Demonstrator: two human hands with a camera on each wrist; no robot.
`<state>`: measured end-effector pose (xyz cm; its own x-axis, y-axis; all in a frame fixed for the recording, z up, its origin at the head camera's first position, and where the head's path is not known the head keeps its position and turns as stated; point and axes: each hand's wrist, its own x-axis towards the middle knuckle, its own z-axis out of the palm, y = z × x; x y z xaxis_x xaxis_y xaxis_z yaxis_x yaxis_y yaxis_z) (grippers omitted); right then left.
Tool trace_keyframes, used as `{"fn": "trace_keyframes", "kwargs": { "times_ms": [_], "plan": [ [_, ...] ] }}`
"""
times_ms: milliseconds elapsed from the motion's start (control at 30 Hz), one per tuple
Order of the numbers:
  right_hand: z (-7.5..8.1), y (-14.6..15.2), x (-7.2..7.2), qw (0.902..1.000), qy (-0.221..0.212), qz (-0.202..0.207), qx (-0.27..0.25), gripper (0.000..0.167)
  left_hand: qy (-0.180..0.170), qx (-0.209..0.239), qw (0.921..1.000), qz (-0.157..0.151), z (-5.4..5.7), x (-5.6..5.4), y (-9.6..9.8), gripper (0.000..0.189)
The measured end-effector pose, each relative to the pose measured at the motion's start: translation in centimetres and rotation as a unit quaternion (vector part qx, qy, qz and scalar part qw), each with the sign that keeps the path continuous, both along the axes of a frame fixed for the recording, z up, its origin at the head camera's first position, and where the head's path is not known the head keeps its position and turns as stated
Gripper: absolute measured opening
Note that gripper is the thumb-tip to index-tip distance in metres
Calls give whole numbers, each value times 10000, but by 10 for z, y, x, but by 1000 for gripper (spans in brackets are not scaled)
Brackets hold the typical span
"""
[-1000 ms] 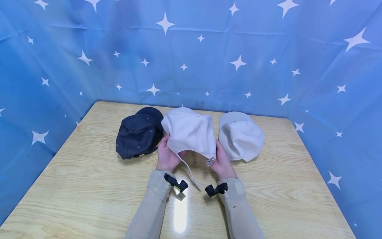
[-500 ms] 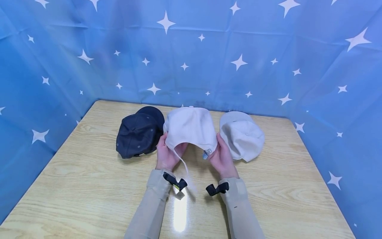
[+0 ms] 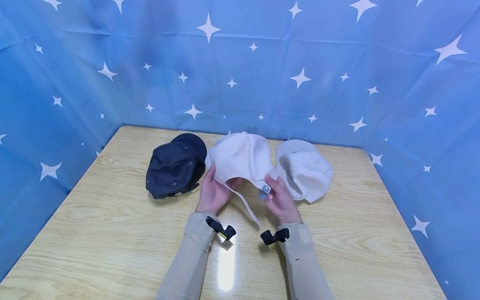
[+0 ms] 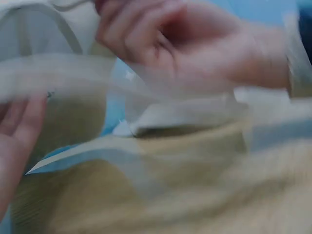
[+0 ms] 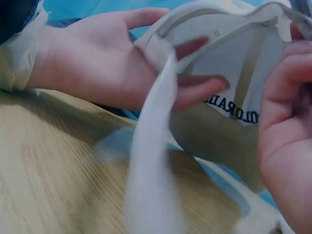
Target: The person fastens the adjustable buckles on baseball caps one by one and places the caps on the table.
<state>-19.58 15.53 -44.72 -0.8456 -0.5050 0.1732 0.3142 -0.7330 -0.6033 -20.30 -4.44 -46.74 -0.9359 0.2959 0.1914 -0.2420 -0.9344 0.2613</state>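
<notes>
Both hands hold a white baseball cap (image 3: 241, 158) up off the table at the middle of the head view, its back opening facing the body. My left hand (image 3: 212, 196) grips the left edge, thumb outside and fingers reaching inside the crown, as the right wrist view shows. At the other edge, by the metal buckle (image 3: 264, 192), my right hand (image 3: 281, 201) pinches the cap with curled fingers. A loose strap (image 3: 245, 205) hangs from the left side of the opening. Dark lettering (image 5: 234, 109) shows reversed inside the crown.
A dark navy cap (image 3: 170, 168) lies on the wooden table (image 3: 112, 233) to the left, close by the left hand. Another white cap (image 3: 307, 173) lies on the right, just behind the right hand. A blue star-patterned cloth (image 3: 240, 62) stands behind and at both sides.
The held cap has tipped so its back opening shows more. The right hand's fingers have curled in at the buckle, and the hanging strap has swung about.
</notes>
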Motion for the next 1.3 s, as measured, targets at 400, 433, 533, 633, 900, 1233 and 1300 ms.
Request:
{"fn": "trace_keyframes", "kwargs": {
  "times_ms": [400,433,533,633,900,1233,1300],
  "plan": [
    [0,-2,-1,9986,94,-493,171,3,1503,-2584,9531,-481,-9,7,15,40],
    [0,-2,-1,9985,37,-534,89,3,1553,-2787,9464,-500,-9,8,15,38],
    [-1,-1,-2,9979,-124,-626,-132,4,1554,-3341,9275,-634,-8,10,16,27],
    [-1,-1,-3,9965,-302,-746,-218,5,1546,-3787,9081,-898,-5,12,15,21],
    [-2,0,-5,9953,-404,-855,-203,9,1550,-4555,8621,-1593,-1,18,11,31],
    [-1,-1,-6,9928,-547,-1062,33,5,1340,-5148,8307,-1643,-2,19,9,16],
    [-2,-2,-6,9934,-510,-1024,111,6,1314,-4803,8537,-1524,-2,18,7,11]
  ]
}}
